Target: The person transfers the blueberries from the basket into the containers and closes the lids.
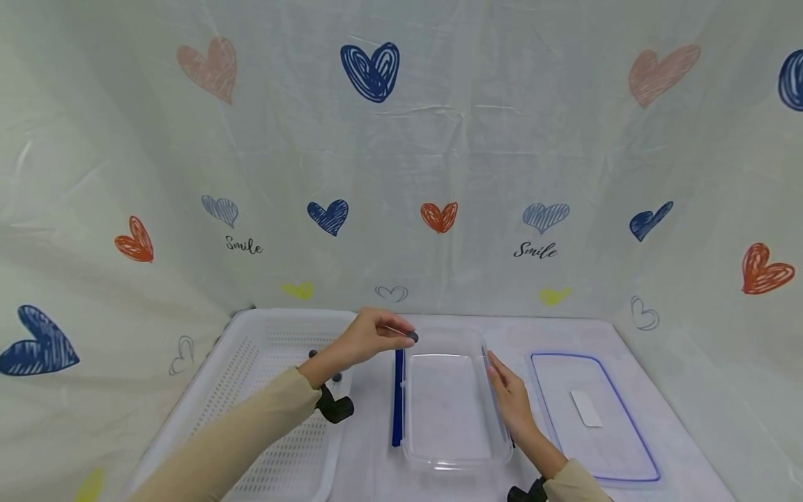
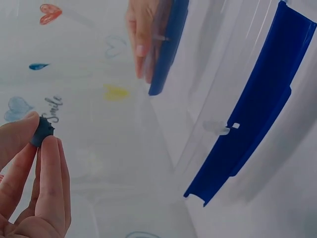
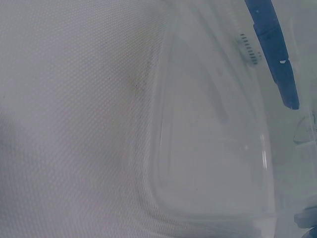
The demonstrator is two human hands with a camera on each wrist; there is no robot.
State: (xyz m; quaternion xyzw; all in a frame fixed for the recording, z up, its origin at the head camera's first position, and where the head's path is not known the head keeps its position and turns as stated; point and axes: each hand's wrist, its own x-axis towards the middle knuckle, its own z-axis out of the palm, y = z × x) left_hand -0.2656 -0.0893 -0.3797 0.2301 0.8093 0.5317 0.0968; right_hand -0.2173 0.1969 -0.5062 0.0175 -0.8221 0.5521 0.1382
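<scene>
My left hand (image 1: 376,333) is raised at the far left corner of the clear plastic box (image 1: 456,463). Between thumb and fingertips it pinches a small dark blueberry (image 2: 42,132) with a jagged crown, held above rim height. On the box's left side a blue latch flap (image 1: 398,408) hangs down. My right hand (image 1: 511,397) rests against the outside of the right wall, its fingers fairly straight along it. Through the clear plastic, the left wrist view shows those fingers beside the other blue latch flap (image 2: 168,47). The right wrist view shows the box wall, with the right hand outside the picture.
Left of the box stands a white perforated basket (image 1: 216,376); small dark round pieces (image 1: 337,377) lie in it, partly behind my left wrist. A clear lid (image 1: 617,425) with a blue edge and white label lies at right. Behind hangs a heart-printed curtain (image 1: 401,153).
</scene>
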